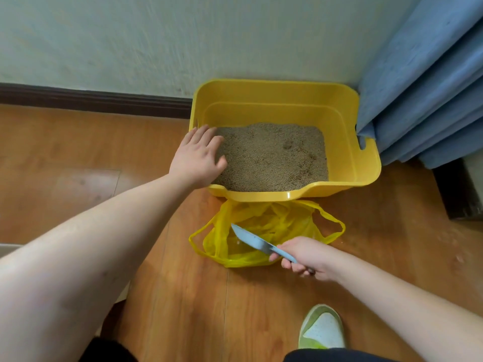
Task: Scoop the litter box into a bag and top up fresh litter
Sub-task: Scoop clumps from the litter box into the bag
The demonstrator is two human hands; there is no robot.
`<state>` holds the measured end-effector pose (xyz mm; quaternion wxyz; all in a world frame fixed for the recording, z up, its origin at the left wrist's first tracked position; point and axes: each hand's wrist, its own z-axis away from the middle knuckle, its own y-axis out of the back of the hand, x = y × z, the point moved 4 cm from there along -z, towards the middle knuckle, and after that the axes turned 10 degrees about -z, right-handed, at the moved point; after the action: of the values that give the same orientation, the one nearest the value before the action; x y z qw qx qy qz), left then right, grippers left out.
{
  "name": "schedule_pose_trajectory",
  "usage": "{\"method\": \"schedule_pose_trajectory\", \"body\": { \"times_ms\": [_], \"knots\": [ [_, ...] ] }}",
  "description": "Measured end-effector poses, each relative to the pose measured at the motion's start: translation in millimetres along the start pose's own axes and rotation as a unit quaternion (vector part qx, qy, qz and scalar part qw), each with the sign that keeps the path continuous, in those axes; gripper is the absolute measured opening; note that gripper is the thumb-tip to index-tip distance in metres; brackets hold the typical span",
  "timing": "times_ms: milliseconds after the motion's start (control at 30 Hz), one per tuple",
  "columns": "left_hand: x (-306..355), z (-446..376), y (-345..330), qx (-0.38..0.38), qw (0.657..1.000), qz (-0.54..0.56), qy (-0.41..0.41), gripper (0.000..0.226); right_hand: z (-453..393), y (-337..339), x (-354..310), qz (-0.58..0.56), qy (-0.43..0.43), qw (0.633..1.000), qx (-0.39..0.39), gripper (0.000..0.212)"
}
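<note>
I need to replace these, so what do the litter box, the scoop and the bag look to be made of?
Litter box: glossy yellow moulded plastic, with shiny highlights on its rounded rim. Scoop: pale blue, smooth, probably rigid plastic. Bag: thin translucent yellow plastic film, crinkled, with the floor showing through.

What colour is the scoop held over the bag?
Light blue. The scoop shows best in the head view, gripped by the right hand.

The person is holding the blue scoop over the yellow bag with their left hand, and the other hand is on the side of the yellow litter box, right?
Not quite. The head view shows the right hand gripping the blue scoop over the yellow bag. It is the left hand that rests on the side of the yellow litter box. Everything else you said is right.
</note>
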<state>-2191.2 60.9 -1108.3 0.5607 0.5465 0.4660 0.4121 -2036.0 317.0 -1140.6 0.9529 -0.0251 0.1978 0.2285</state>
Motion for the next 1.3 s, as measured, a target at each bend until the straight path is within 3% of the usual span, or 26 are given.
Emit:
{"method": "schedule_pose_trajectory", "body": {
  "times_ms": [133,267,400,533,633,733,833,967,1133,1300],
  "knots": [
    [0.0,-0.8,-1.1,0.009,1.0,-0.002,0.001,0.054,4.5,6.9,1.1,-0.057,-0.036,0.997,-0.033,0.034],
    [-0.2,-0.8,-2.4,0.013,1.0,0.0,0.002,0.053,15.3,9.1,-3.4,-0.053,-0.02,0.998,-0.039,0.033],
    [-0.4,-0.6,-2.2,0.016,1.0,-0.006,0.003,0.052,39.2,5.6,-27.7,-0.06,0.058,0.995,-0.048,0.032],
    [0.1,-1.2,-3.0,0.018,1.0,-0.007,0.004,0.05,70.1,10.5,-63.5,-0.14,0.149,0.978,-0.047,0.03],
    [-0.4,-1.6,-3.5,0.014,1.0,-0.011,0.007,0.049,84.9,30.1,-91.3,-0.13,0.202,0.971,-0.002,0.028],
    [-0.6,-2.0,-3.9,0.015,1.0,-0.014,0.006,0.049,85.8,65.6,-120.0,-0.018,0.217,0.972,0.09,0.027],
    [-0.9,-2.5,-4.2,0.018,1.0,-0.009,0.009,0.049,74.0,114.2,-144.1,0.075,0.166,0.968,0.175,0.024],
    [-0.7,-2.4,-3.9,0.017,1.0,0.002,0.015,0.05,44.3,158.0,-154.2,0.168,0.026,0.961,0.217,0.024],
    [-2.2,-2.6,-3.0,0.028,0.999,0.006,0.02,0.051,3.0,147.5,-151.4,0.241,-0.099,0.957,0.128,0.023],
    [-1.2,-2.2,-2.0,0.035,0.999,0.012,0.021,0.052,-14.4,137.1,-149.6,0.259,-0.143,0.95,0.1,0.035]
  ]
}}
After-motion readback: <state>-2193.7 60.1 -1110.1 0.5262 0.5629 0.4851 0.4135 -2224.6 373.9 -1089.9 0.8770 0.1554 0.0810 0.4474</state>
